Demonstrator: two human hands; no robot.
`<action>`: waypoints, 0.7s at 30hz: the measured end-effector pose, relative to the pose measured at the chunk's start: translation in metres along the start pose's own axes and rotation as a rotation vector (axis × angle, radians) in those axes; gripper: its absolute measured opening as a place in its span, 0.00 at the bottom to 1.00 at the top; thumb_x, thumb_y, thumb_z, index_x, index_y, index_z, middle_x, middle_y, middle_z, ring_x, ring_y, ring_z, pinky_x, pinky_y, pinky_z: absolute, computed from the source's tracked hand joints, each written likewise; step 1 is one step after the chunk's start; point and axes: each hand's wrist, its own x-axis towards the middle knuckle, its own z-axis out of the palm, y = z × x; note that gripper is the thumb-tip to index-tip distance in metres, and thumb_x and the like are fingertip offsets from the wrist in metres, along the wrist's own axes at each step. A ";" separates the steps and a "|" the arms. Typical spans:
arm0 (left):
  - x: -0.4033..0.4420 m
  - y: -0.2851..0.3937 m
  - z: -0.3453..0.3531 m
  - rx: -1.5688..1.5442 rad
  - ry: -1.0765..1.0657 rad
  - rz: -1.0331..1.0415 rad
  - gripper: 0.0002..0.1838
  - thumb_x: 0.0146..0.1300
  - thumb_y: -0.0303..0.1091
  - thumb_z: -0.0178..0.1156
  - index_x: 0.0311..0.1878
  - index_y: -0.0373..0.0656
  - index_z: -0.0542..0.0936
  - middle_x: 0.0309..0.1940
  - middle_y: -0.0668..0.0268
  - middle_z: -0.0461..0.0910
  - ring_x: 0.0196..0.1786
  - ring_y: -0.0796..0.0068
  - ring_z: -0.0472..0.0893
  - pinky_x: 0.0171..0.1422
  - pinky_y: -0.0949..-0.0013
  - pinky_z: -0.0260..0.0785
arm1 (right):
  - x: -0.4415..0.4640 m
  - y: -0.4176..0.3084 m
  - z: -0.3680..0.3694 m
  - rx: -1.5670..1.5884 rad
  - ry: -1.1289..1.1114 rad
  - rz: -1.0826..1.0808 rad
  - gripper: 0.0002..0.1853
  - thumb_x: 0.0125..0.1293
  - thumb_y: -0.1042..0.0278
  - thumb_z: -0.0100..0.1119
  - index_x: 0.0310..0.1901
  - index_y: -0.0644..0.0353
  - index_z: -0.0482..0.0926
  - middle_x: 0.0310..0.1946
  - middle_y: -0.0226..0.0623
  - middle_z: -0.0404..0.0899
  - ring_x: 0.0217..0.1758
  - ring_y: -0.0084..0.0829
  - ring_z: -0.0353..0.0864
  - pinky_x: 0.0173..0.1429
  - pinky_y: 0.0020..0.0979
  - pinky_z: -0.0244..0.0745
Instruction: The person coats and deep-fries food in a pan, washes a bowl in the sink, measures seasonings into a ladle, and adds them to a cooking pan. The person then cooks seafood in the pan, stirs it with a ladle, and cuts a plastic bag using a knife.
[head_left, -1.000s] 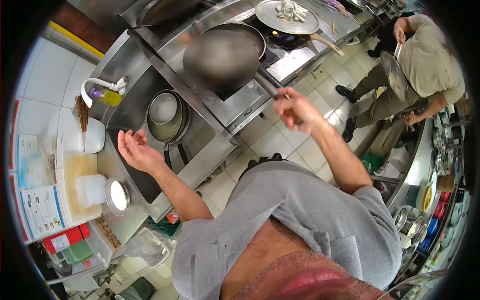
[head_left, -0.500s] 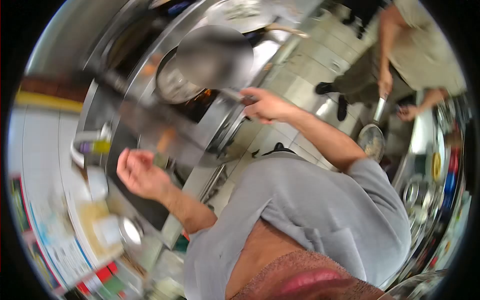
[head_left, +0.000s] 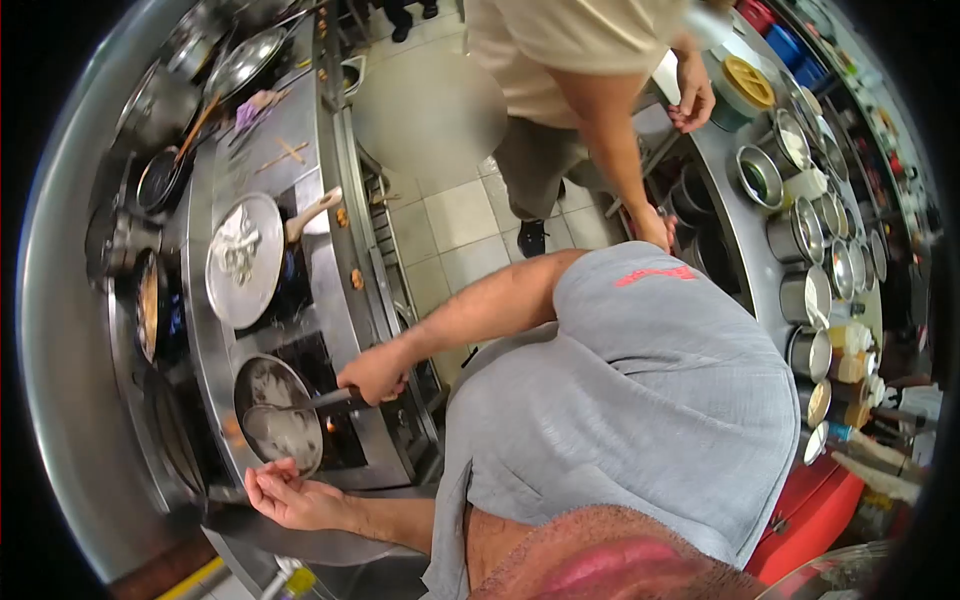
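A frying pan [head_left: 292, 440] with pale liquid or food stands on the stove burner, flame showing at its right side. My right hand [head_left: 375, 373] is wrapped round the black handle at the pan's right edge. A metal spoon or ladle [head_left: 268, 412] reaches across the pan toward that same hand; whether its handle is also in the grip I cannot tell. My left hand [head_left: 295, 497] hovers palm up by the pan's near rim, fingers curled and tips bunched. Anything between them is too small to make out.
Beyond the pan, a large oval metal plate [head_left: 222, 290] holds pale food, beside a wooden handle [head_left: 313, 213]. More pans [head_left: 150, 300] line the stove's back. A co-worker [head_left: 560, 90] stands at the right, near a counter with several metal pots [head_left: 795, 235].
My view has turned toward the stove and along the counter. My left hand now appears close to the pan. My right hand stays on a handle. The co-worker now stands nearer the view's top middle.
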 end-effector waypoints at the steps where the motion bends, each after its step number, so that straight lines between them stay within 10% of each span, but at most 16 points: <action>1: 0.005 -0.005 0.002 0.007 -0.003 -0.019 0.14 0.67 0.32 0.48 0.50 0.33 0.68 0.28 0.64 0.72 0.27 0.78 0.70 0.32 0.79 0.61 | 0.004 0.005 0.004 -0.155 0.075 -0.065 0.17 0.48 0.76 0.57 0.42 0.58 0.67 0.15 0.31 0.65 0.12 0.25 0.66 0.13 0.29 0.55; 16: 0.122 -0.113 -0.075 0.123 0.203 -0.173 0.16 0.66 0.44 0.50 0.50 0.46 0.72 0.33 0.68 0.73 0.28 0.77 0.73 0.36 0.76 0.66 | 0.055 -0.007 -0.100 0.056 -0.492 0.091 0.19 0.60 0.63 0.58 0.49 0.61 0.66 0.22 0.36 0.75 0.17 0.28 0.73 0.20 0.31 0.71; 21: 0.165 -0.118 -0.082 0.306 -0.099 -0.398 0.18 0.66 0.43 0.49 0.54 0.44 0.68 0.37 0.65 0.73 0.35 0.73 0.74 0.40 0.72 0.69 | 0.029 -0.006 -0.152 -0.084 -0.429 -0.015 0.33 0.62 0.59 0.55 0.64 0.61 0.55 0.47 0.48 0.74 0.33 0.40 0.81 0.35 0.35 0.78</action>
